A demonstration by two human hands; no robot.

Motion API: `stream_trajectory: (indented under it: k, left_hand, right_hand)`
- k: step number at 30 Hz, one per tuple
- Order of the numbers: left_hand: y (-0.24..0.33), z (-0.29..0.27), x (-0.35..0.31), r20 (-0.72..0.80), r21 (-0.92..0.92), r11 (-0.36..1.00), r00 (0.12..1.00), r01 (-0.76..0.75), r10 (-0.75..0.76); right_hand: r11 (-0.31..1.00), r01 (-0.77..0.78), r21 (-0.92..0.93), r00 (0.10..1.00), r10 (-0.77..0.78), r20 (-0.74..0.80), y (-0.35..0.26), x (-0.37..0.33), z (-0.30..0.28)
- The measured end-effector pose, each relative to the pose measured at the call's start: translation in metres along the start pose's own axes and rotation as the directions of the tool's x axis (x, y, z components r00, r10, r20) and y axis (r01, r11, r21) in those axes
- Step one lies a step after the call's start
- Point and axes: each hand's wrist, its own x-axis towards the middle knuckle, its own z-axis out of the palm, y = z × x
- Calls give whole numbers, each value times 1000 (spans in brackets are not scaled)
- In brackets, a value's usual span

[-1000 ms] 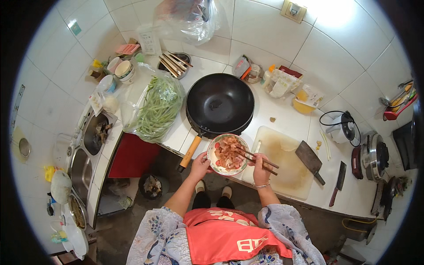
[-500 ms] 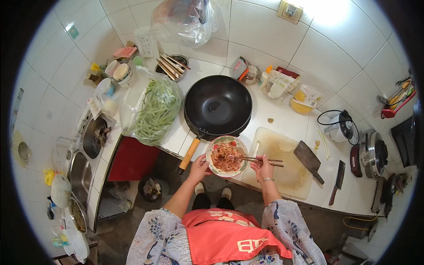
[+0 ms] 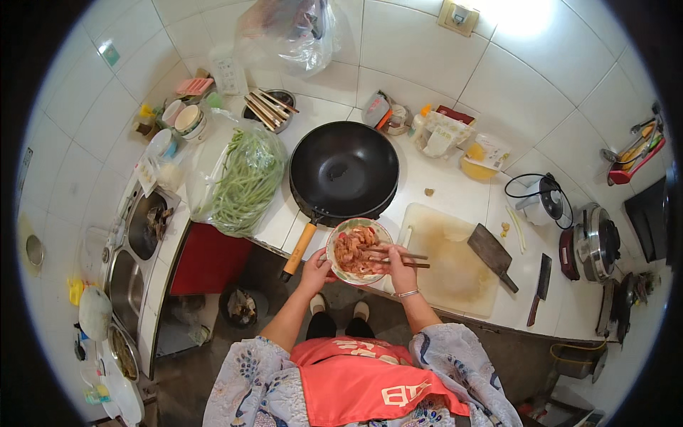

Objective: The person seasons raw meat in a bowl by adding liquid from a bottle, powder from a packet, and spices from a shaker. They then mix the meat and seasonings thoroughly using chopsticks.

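My left hand (image 3: 315, 275) holds the left rim of a patterned bowl (image 3: 388, 239), closed round its edge. Sliced raw-looking meat (image 3: 350, 248) fills the bowl. In my right hand (image 3: 403, 273) is a pair of brown chopsticks (image 3: 420, 257), their far ends down in the meat. The bowl is in front of the counter edge, just below a black wok (image 3: 345, 167). The wok's interior holds no food, and its wooden handle (image 3: 302, 249) points toward me beside my left hand. A pale cutting board (image 3: 445, 281) lies to the right of my right hand.
A cleaver (image 3: 491, 250) rests on the board's right side, and a narrower knife (image 3: 543, 281) lies beyond it. Left of the wok sits a clear bag of long green beans (image 3: 245, 181). A double sink (image 3: 128, 285) is at the left; an electric cooker (image 3: 596, 242) stands far right.
My right hand has moved left, nearer the bowl, with the chopsticks. The meat is shifted and heaped differently, and the bowl looks slightly tilted. The whole view has slid a little left.
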Motion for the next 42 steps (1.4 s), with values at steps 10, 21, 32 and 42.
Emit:
stream_trajectory:
  k: [10,21,32,42]
  left_hand:
    - [-1,2,-3,-21,-35,999,1000,-12,11]
    - [-5,-3,0,-11,-6,1000,1000,-19,19]
    - [-6,1,3,-32,-18,1000,999,-23,22]
    - [-1,4,-4,-79,-19,1000,997,-17,16]
  right_hand:
    - [928,-34,-372,989,-23,-148,-68,-16,-33]
    - [993,109,44,967,-95,-238,-58,-12,-16]
    - [962,168,-217,973,-197,-122,-26,-6,-62]
    - [954,12,-298,996,-38,-82,-19,22,-49]
